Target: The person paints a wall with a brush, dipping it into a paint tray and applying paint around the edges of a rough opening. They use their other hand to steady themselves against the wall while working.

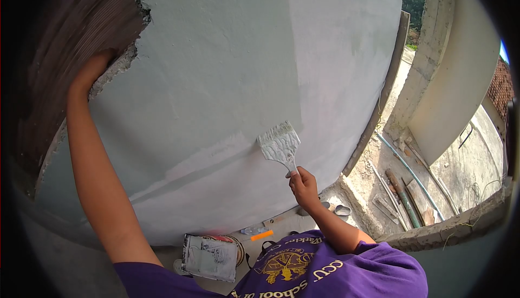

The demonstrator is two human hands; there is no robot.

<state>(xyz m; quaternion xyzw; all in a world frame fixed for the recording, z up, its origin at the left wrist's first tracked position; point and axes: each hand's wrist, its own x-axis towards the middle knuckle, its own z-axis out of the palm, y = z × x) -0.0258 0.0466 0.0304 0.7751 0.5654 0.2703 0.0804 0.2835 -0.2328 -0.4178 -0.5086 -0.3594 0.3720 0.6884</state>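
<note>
My right hand [303,185] grips the handle of a wide paintbrush [279,144], its white-coated bristles pressed against the pale plastered wall [227,70]. A whiter painted band runs along the wall's lower part and up its right side. My left hand [91,71] reaches high at the left and rests on the broken plaster edge beside exposed brown brick [70,33]. Its fingers curl over that edge and hold nothing loose.
A paint-smeared bucket [210,256] stands on the floor below the wall. Pipes and rods [403,192] lie in rubble at the right, near a concrete column [433,54] and a low ledge [460,225]. Small containers [341,210] sit by the wall's foot.
</note>
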